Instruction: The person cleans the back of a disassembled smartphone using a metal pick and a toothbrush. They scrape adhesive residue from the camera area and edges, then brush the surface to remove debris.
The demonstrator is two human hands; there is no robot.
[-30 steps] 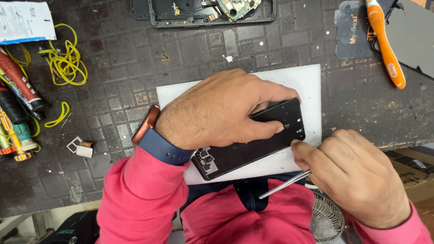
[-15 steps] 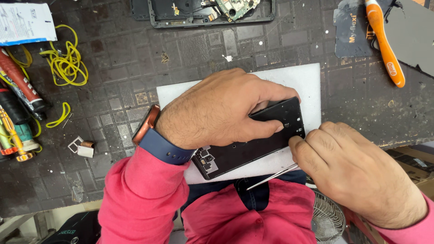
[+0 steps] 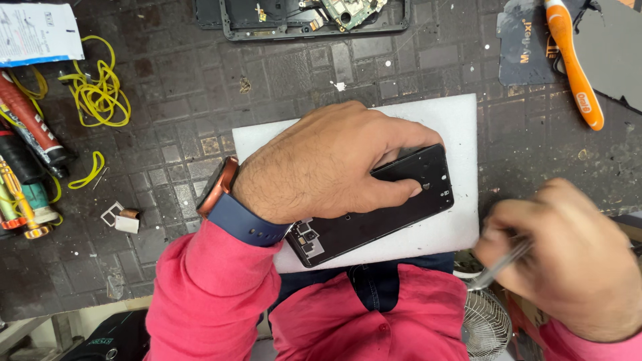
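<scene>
Since half a second ago the right hand (image 3: 568,264) has pulled off the phone and out to the right, so it's now blurred and hanging past the counter (image 3: 187,113) edge, well apart from the white foam pad (image 3: 455,120). It's curled shut, pinching thin metal tweezers (image 3: 498,266) that point down-left.

Left hand (image 3: 328,170) hasn't budged: it lies flat over the opened black phone (image 3: 401,207), fingers spread along the far edge, thumb pressed on the back. That phone sits tilted on the pad, right in front of the pink shirt.

Around it: another stripped phone frame (image 3: 267,17) at the top, an orange toothbrush (image 3: 575,63) top right, yellow wire (image 3: 97,90) and glue tubes (image 3: 30,127) on the left.
</scene>
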